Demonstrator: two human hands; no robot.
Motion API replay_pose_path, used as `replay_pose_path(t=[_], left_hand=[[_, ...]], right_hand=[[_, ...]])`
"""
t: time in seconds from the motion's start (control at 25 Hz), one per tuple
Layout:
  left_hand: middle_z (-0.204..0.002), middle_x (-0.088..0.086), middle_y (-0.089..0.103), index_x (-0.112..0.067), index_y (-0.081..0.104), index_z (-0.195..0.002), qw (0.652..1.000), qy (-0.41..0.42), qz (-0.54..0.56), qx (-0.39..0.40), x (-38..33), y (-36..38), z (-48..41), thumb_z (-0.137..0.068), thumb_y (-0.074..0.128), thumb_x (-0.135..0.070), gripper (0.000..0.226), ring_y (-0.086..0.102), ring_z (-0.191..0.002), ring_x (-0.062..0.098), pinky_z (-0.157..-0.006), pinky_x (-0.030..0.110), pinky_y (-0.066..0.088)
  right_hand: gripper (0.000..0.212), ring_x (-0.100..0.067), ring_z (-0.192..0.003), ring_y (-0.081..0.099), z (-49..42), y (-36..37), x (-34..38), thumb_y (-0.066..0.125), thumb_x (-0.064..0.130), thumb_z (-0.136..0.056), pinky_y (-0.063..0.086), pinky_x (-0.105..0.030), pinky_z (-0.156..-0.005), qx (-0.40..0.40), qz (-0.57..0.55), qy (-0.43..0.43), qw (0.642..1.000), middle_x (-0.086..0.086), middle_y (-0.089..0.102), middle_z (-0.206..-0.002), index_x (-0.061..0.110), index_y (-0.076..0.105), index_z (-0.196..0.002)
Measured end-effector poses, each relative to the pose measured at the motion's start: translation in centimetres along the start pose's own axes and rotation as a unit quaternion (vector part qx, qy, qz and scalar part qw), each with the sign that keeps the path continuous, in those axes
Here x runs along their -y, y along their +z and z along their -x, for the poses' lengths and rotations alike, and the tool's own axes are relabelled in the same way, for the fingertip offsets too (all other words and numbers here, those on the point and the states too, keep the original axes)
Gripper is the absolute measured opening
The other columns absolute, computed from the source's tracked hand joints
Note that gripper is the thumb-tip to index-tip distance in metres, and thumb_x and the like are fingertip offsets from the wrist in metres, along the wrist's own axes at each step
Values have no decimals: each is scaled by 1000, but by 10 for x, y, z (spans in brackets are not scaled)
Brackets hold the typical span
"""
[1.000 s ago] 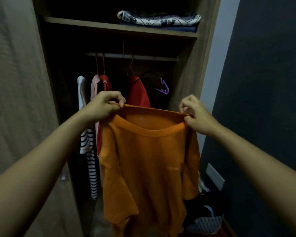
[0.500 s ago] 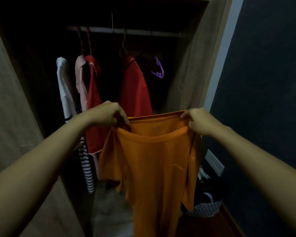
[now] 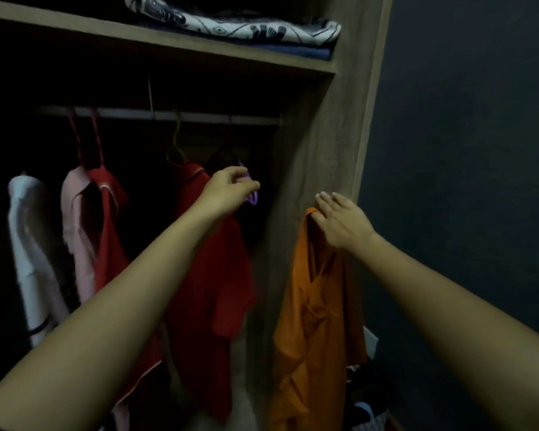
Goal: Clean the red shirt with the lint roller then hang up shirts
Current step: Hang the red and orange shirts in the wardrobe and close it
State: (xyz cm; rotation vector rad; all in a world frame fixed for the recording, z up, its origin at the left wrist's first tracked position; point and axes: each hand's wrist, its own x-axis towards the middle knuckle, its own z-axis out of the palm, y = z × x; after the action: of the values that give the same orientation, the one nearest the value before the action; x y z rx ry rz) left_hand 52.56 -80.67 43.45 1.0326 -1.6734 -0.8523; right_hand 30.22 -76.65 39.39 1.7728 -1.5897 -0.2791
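- The left hand (image 3: 231, 189) reaches into the wardrobe. Its fingers (image 3: 246, 181) are curled round a purple hanger (image 3: 253, 199), which shows just under the fingertips.
- The right hand (image 3: 339, 222) holds the orange shirt (image 3: 311, 306) by its top edge. The cloth is pinched at the index finger and hangs straight down below it, while the other fingers (image 3: 327, 197) lie stretched out.
- The red shirt (image 3: 206, 275) hangs on a yellow hanger (image 3: 176, 144) from the rail (image 3: 131, 113), just left of and below the left fingers.
- A folded patterned cloth (image 3: 231, 23) lies on the shelf (image 3: 75, 26), high above both sets of fingers.
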Motion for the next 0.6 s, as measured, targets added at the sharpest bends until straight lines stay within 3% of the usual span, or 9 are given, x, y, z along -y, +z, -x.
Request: replay_pose_path(t=[0.2, 0.28, 0.4, 0.48, 0.6], left_hand=[[-153, 19, 17, -8, 6, -149, 991, -92, -61, -78, 18, 42, -63, -88, 58, -25, 82, 28, -138, 36, -113, 38, 27], [-152, 20, 22, -8, 2, -148, 988, -120, -1, -97, 27, 54, -81, -88, 57, -21, 83, 33, -135, 35, -112, 39, 30], [-133, 18, 50, -5, 31, -139, 970, -154, 146, -116, 35, 62, -101, -84, 57, -18, 62, 53, -117, 31, -102, 39, 44], [-120, 19, 60, -3, 51, -120, 970, -143, 153, -122, 39, 67, -112, -80, 54, -14, 42, 60, -104, 32, -92, 37, 51], [-103, 14, 65, -3, 59, -101, 978, -99, 127, -133, 25, 74, -111, -85, 49, -17, 23, 62, -84, 27, -72, 23, 51]], right_hand=[[57, -27, -147, 2, -1, 4, 3, 21, 36, -96, 4, -40, -118, 0, 58, -1, 998, -20, 5, -156, 14, 15, -148], [59, -27, -147, 2, 1, 4, 5, 24, 39, -95, 3, -40, -118, 0, 72, 0, 997, -21, 6, -156, 15, 16, -148], [59, -27, -147, 0, 1, 5, 7, 25, 40, -95, 3, -40, -118, 9, 72, -1, 997, -20, 4, -157, 15, 16, -148], [61, -27, -146, -2, 0, 6, 6, 26, 42, -95, 3, -39, -118, 9, 75, 0, 997, -20, 3, -157, 16, 14, -148], [63, -27, -146, -3, -1, 9, 5, 27, 45, -94, 2, -39, -118, 10, 76, 5, 997, -20, 2, -157, 17, 11, -148]])
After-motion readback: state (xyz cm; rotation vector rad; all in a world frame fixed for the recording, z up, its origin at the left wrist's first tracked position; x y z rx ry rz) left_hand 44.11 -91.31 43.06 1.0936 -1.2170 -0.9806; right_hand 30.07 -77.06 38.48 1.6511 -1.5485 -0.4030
